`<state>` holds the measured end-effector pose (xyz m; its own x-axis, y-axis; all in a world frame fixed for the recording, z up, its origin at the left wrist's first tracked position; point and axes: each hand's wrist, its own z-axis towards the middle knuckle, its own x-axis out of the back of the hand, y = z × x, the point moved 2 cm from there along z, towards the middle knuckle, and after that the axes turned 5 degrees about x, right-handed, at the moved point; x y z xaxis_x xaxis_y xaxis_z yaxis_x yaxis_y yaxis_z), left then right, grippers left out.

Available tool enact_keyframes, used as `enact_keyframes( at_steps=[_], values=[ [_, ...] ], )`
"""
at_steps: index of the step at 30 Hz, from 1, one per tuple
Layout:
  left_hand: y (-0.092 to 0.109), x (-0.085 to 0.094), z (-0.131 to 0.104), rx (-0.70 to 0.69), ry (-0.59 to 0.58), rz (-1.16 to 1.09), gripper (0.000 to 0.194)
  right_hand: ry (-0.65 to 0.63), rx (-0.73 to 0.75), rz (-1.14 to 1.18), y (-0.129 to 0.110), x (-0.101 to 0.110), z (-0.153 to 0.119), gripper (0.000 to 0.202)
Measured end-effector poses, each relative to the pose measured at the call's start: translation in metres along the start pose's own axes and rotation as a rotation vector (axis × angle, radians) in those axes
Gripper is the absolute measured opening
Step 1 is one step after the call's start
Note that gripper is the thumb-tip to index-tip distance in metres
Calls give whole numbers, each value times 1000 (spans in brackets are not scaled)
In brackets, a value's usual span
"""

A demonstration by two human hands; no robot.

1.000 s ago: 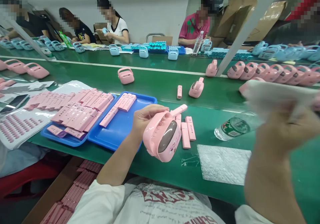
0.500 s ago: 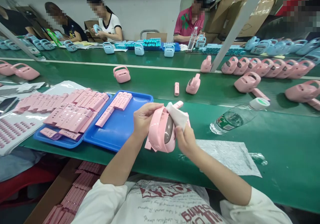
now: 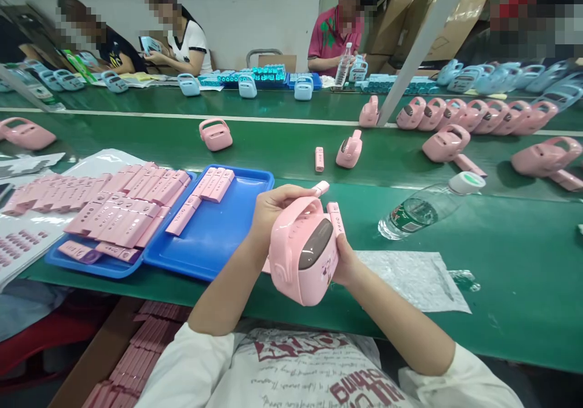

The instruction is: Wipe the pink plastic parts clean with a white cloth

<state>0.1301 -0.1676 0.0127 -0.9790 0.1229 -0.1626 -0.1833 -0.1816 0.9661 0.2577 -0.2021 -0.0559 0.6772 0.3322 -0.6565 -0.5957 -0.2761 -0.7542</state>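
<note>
Both grips, left hand and right hand, curl partly closed around a glossy pink plastic handled case, best steadied lightly.

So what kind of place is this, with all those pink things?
Probably a small factory. There's a long green table, many matching pink cases in a row, and blue trays with little pink pieces on them.
</note>
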Motion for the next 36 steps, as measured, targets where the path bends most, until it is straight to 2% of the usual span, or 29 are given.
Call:
enact_keyframes(
  at_steps=[2, 4, 7, 10, 14, 16, 18, 21, 24, 28, 33, 36],
  values=[
    [-5, 4, 7, 36, -11, 67, 18, 81, -27, 56, 3, -1, -1, 64],
    [-10, 13, 11, -25, -29, 241, 18, 167, -21, 68, 3, 3, 0, 57],
    [-18, 30, 5, -120, 11, 383, 20, 208, 118, 3, -3, 14, 6, 57],
    [-28, 39, -12, -53, 119, 299, 25, 198, 295, -123, -9, 22, 10, 57],
    [-37, 36, -34, -92, 227, 379, 18, 195, 319, -218, -7, 23, 12, 60],
    [-37, 34, -39, -103, 240, 307, 12, 208, 299, -229, -4, 23, 11, 61],
    [-36, 33, -42, -89, 198, 174, 6, 234, 302, -218, -1, 25, 10, 60],
    [-32, 32, -45, -79, 141, 93, 13, 320, 322, -163, -1, 33, 7, 51],
    [-31, 33, -48, -127, 178, 165, 12, 392, 336, -110, -4, 39, 4, 45],
    [-29, 36, -50, -226, 223, 291, 10, 404, 350, -151, -11, 39, 2, 45],
    [-28, 36, -51, -155, 257, 227, 21, 426, 353, -140, -16, 38, 2, 44],
    [-26, 35, -52, -181, 236, 255, 19, 453, 364, -110, -17, 40, 3, 42]
  ],
)
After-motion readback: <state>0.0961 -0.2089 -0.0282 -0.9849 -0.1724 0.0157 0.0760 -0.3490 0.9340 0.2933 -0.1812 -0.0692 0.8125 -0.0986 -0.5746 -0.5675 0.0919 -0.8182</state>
